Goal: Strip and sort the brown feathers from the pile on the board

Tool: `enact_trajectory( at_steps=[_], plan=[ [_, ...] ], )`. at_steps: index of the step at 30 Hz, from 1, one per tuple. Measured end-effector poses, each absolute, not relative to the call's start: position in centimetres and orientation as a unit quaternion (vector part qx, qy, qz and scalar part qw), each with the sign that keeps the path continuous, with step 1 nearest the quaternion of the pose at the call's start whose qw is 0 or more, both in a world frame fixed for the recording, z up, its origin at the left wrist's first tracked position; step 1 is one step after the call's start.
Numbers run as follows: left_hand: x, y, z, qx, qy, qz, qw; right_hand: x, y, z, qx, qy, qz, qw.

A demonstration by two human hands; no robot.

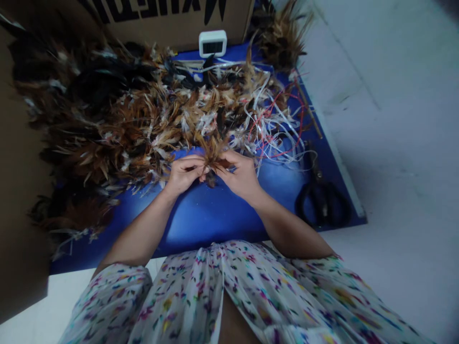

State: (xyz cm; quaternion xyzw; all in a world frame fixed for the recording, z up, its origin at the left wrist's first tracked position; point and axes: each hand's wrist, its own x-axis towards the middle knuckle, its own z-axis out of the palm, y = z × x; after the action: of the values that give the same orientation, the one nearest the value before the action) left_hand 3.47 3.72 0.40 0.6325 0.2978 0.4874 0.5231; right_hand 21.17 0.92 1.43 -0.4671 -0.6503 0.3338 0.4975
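Observation:
Between my two hands, over the front of the blue tabletop, is a small bunch of brown feathers (212, 150), its tips pointing away from me. My left hand (186, 173) pinches it from the left, thumb and fingers pressed together near its base. From the other side, my right hand (238, 173) also grips the bunch with its fingertips, close to the left hand. The feather ends under my fingers are partly hidden. Just beyond both hands lies a wide heap of brown, white and black feathers (143, 117).
Black-handled scissors (322, 203) rest at the table's right front. Loose white and red strings (278, 126) tangle behind them. A small white digital clock (213, 44) stands before a cardboard box (172, 28). Another cardboard panel (21, 191) borders the left side. The blue table (215, 215) ends near my body.

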Motion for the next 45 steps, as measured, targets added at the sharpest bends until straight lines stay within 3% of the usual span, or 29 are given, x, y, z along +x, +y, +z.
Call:
enact_trajectory(
  at_steps=[9,19,28,45],
  plan=[
    [3.4,3.8,-0.1,0.673,0.286,0.479,0.486,21.4,1.0,1.7,-0.467,-0.664,0.337,0.477],
    [3.3,3.8,-0.2,0.674,0.314,0.510,0.431,21.2,0.7,2.2,-0.497,-0.625,0.288,0.529],
    [3.4,3.8,-1.2,0.661,0.327,0.530,0.419,20.9,0.7,2.0,-0.465,-0.606,0.323,0.559],
    [3.6,3.5,-0.9,0.675,0.358,0.542,0.350,20.6,0.5,1.7,-0.459,-0.647,0.261,0.550]
  ],
)
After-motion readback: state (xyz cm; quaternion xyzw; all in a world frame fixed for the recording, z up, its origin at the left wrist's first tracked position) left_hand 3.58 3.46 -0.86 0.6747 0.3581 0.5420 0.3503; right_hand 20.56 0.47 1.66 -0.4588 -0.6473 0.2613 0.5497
